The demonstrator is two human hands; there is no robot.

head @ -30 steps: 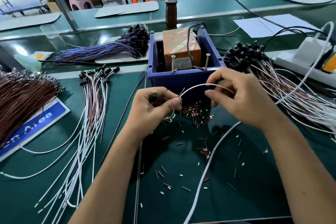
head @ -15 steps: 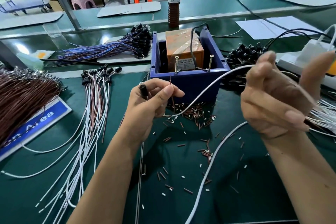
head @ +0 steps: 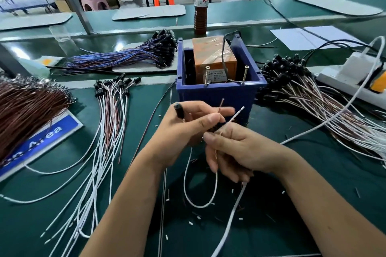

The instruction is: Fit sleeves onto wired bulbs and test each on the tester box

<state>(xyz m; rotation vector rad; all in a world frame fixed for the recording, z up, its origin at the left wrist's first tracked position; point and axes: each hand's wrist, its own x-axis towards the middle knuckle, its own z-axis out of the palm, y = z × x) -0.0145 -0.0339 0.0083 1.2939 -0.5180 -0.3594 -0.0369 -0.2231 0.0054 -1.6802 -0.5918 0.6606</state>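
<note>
The left hand (head: 183, 129) grips a black bulb (head: 179, 110), which juts above its grip, and pinches the brown wire (head: 221, 104). Just beside it, the right hand (head: 240, 150) pinches the white wire (head: 236, 115), whose tip rises past the fingers toward the blue tester box (head: 219, 92).

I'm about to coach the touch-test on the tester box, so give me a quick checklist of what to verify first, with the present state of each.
1. Bulb held: ok. The left hand grips the black bulb.
2. Brown lead end free: ok. The brown wire sticks up past the fingers.
3. White lead end free: ok. The white wire points up toward the blue box, held by the right hand.
4. Sleeves seated on both leads: cannot tell.
5. Two screw contacts on the box exposed: ok.
6. Lead ends touching the screws: not ok; both are short of them.
</note>
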